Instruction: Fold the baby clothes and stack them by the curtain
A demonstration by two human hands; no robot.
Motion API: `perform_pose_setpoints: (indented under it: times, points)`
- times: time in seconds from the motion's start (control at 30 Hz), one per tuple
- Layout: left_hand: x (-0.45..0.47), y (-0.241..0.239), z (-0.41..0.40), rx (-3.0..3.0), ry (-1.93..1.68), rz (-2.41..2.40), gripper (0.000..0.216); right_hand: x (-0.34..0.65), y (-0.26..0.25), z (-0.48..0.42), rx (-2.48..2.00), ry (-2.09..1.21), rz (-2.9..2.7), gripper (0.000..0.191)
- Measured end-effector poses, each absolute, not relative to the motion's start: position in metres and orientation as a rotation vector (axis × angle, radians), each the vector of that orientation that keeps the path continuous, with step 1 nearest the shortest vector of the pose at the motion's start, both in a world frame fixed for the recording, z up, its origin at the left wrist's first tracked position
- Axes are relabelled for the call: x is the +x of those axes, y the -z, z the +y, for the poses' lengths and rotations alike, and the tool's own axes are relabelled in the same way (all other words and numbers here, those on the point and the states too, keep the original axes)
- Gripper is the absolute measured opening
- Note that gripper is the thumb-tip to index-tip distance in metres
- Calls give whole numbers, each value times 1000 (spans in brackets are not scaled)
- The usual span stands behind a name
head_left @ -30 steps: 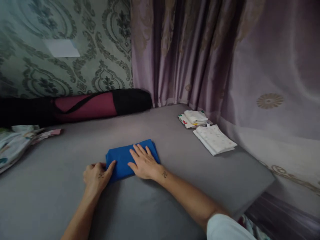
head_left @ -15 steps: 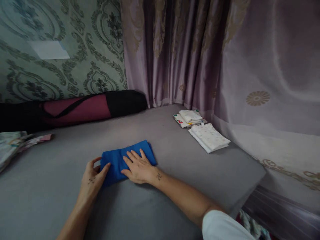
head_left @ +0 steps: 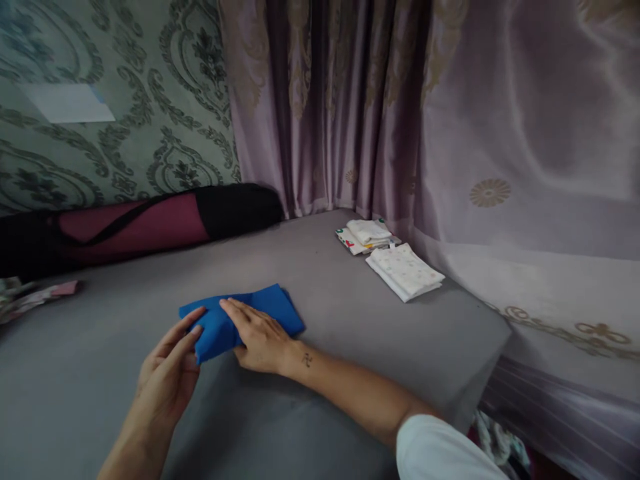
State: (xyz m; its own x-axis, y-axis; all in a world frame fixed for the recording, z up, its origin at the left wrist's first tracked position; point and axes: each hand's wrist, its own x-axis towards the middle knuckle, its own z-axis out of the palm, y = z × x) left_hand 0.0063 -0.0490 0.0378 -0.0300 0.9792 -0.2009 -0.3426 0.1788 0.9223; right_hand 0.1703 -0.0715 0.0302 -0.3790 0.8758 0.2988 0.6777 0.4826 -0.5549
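Note:
A folded blue cloth [head_left: 281, 308] lies on the grey bed surface [head_left: 320, 413], its left part lifted and bent over. My left hand [head_left: 167, 373] holds the left end, with fingertips on its upper side and part of the hand below its edge. Across the middle of the cloth, my right hand [head_left: 260, 339] grips with fingers together on top. Its thumb is at the near edge, partly hidden.
Folded white patterned cloths [head_left: 406, 272] and a smaller folded stack [head_left: 367, 233] lie at the back right, by the curtain [head_left: 320, 107]. A long black and maroon bag [head_left: 135, 227] rests along the wall. Crumpled fabric [head_left: 35, 300] lies at left.
The cloth's left part has risen and bent over. My right hand has gone from lying flat to gripping the cloth; my left hand has shifted on the left end. The view has turned slightly right.

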Motion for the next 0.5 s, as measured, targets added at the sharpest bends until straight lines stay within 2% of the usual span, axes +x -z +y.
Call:
perform_pose_setpoints:
  times: [0.13,0.27,0.37,0.5]
  points:
    - [13,-42,-57,872,-1331,1028,43,168,-33,-74,-1205,-462,-2082,87]
    - [15,-44,-64,909,-1350,985,46,171,-39,-74,-1159,-597,-1985,79]
    - [16,-47,-67,936,-1373,855,48,176,-47,-66,-1174,-778,-1762,65]
    - [15,-46,-63,938,-1380,747,45,194,-60,-47,-1187,-1092,-1167,43]
